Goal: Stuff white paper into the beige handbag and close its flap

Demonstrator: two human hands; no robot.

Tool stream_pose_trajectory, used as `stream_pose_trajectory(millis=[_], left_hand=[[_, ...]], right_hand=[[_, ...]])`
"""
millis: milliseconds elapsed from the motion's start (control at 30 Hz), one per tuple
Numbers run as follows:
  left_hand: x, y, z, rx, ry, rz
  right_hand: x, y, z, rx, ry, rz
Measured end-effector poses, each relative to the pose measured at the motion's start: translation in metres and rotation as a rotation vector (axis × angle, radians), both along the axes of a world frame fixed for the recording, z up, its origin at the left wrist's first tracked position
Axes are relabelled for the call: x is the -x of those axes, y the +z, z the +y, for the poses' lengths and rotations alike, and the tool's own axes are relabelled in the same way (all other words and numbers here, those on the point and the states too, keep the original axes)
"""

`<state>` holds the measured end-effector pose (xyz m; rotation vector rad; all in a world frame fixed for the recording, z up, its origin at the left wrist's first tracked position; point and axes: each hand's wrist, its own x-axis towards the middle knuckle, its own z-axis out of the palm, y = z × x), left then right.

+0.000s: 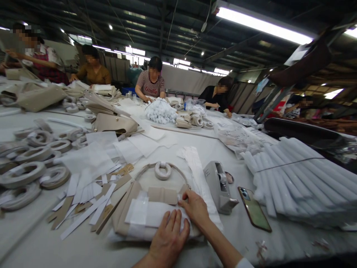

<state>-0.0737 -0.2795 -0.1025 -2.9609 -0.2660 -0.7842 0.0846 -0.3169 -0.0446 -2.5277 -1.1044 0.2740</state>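
A beige handbag (139,208) lies flat on the white table (228,238) in front of me, partly wrapped in white tissue paper (145,214). Its wrapped handle (163,170) arches up behind it. My left hand (169,238) presses flat on the paper at the bag's right end, fingers spread. My right hand (195,208) rests just beyond it, its fingertips pinching the paper at the bag's upper right edge. A grey tape dispenser (220,186) stands right of my right hand.
A phone (254,214) lies right of the dispenser. A bundle of white paper rolls (301,178) fills the right side. Paper strips (86,201) and coiled straps (30,167) spread at left. Several people work at the table's far side, among more beige bags (114,123).
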Motion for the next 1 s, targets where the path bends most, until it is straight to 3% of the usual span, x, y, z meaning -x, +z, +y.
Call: stream_pose_trajectory(millis=[167, 367, 567, 733, 867, 1000], left_hand=[[-0.001, 0.007, 0.001, 0.112, -0.018, 0.117], [0.016, 0.035, 0.014, 0.324, -0.139, 0.228], [0.048, 0.045, 0.036, 0.294, -0.074, 0.209], [0.070, 0.039, 0.044, 0.269, -0.030, 0.099], [0.067, 0.048, 0.034, 0.214, -0.062, 0.074], [0.044, 0.060, 0.020, 0.168, -0.175, 0.095]], right_hand=[[-0.003, -0.007, 0.004, -0.081, -0.044, -0.002], [-0.014, 0.021, -0.009, -0.218, -0.035, 0.055], [0.006, 0.046, -0.034, -0.357, -0.055, 0.082], [0.022, 0.050, -0.025, -0.428, -0.019, 0.106], [0.021, 0.048, -0.021, -0.421, 0.006, 0.112], [0.016, 0.043, -0.027, -0.367, -0.010, 0.095]])
